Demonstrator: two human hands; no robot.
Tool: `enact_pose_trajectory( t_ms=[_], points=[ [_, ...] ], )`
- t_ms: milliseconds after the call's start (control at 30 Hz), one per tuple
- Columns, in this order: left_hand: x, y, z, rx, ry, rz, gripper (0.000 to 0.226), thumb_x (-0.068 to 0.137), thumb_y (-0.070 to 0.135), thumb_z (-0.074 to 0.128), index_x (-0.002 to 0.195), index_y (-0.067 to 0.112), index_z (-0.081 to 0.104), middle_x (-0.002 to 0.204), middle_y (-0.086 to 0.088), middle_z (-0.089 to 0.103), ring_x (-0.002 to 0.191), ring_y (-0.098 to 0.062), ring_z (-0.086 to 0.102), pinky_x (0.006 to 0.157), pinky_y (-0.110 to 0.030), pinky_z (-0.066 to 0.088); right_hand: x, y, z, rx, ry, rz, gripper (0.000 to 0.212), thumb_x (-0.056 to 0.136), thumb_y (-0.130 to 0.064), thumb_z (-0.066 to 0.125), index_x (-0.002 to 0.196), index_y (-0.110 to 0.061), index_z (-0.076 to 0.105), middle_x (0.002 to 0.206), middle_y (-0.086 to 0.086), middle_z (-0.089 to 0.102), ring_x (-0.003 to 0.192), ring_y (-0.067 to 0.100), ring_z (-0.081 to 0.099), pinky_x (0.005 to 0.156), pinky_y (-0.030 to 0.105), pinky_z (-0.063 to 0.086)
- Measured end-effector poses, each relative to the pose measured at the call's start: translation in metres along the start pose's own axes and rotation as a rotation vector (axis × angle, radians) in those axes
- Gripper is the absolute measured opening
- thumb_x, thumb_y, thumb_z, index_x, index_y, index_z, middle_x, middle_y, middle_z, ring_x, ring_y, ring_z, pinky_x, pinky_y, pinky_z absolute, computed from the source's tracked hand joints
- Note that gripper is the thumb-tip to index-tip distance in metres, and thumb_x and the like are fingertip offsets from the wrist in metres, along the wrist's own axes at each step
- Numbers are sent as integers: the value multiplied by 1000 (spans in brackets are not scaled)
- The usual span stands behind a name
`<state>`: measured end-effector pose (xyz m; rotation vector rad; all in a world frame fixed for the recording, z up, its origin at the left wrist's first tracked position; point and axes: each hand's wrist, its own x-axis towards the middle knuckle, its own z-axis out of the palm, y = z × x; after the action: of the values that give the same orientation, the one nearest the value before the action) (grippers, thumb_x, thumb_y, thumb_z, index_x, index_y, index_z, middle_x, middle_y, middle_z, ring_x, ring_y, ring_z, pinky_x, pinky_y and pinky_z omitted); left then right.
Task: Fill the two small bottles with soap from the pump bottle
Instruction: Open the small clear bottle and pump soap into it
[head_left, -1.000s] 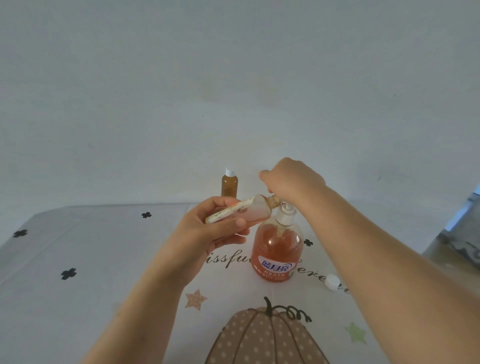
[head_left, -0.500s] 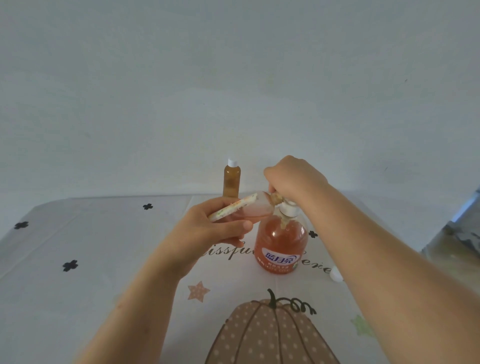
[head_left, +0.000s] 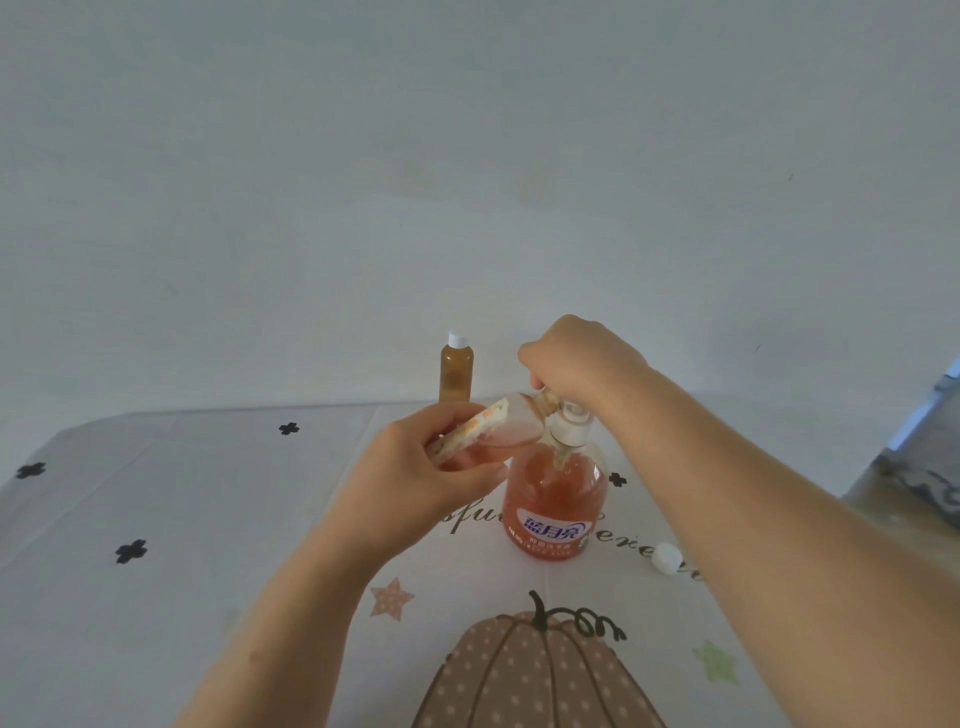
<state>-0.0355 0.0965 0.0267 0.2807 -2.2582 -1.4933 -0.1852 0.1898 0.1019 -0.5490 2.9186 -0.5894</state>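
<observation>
- The one camera sits on my head, facing forward and down over my forearms.
- It is close to my left hand (head_left: 415, 467) and right hand (head_left: 576, 358).
- The wide lens takes in the table (head_left: 156, 519) and much wall (head_left: 467, 156) beyond.

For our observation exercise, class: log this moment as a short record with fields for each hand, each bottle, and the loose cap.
left hand: holds a small clear plastic bottle, tilted, mouth at the pump spout
right hand: on the pump head of the round orange soap bottle
held bottle contents: some orange soap
far small amber bottle: upright, white cap on
loose white cap: lying on the pumpkin-print tablecloth, right of the soap bottle
</observation>
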Motion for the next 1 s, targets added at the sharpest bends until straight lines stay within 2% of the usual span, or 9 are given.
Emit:
enact_pose_trajectory(
  t_ms=[100, 300, 533, 700, 867, 1000],
  points=[
    [-2, 3, 1, -25, 26, 8, 31, 76, 15, 79, 94, 38, 69, 65, 14, 66, 54, 2, 56, 52, -8, 40, -2, -3, -3, -39, 18, -14, 25, 90, -17, 48, 95, -14, 73, 78, -1, 68, 58, 16, 55, 56, 24, 36],
    [-2, 3, 3, -45, 19, 2, 27, 75, 15, 79, 90, 36, 70, 65, 10, 65, 54, -1, 56, 52, -12, 42, -3, -1, -3, -1, 27, -10, 24, 89, -17, 47, 92, -13, 71, 74, 0, 67, 57, 18, 54, 57, 24, 37],
    [3, -1, 1, -4, -22, -17, 26, 74, 22, 80, 92, 37, 70, 73, 10, 69, 56, -4, 60, 56, -18, 50, 3, 3, 6, 47, -5, 6, 28, 88, -19, 48, 96, -13, 74, 81, 1, 72, 68, 22, 60, 62, 27, 40],
    [3, -5, 2, 1, -33, -40, 27, 73, 24, 81, 93, 36, 69, 71, 14, 69, 55, -1, 60, 56, -19, 46, 7, 5, 13, 50, -3, 11, 28, 90, -24, 47, 95, -16, 74, 88, 2, 74, 82, 24, 66, 72, 31, 45],
    [2, -4, 2, 8, -16, -32, 27, 73, 23, 81, 93, 38, 70, 73, 14, 69, 56, -2, 60, 55, -17, 48, 3, 5, 11, 57, -10, 2, 28, 90, -23, 47, 96, -15, 73, 89, 2, 74, 81, 24, 66, 72, 30, 45],
    [-2, 1, 4, -32, 11, -7, 29, 74, 18, 81, 92, 39, 71, 69, 12, 69, 54, -1, 59, 55, -16, 47, -2, 3, 3, 36, 7, -5, 24, 88, -19, 48, 91, -14, 72, 80, 1, 72, 66, 22, 61, 62, 26, 39]
  ],
)
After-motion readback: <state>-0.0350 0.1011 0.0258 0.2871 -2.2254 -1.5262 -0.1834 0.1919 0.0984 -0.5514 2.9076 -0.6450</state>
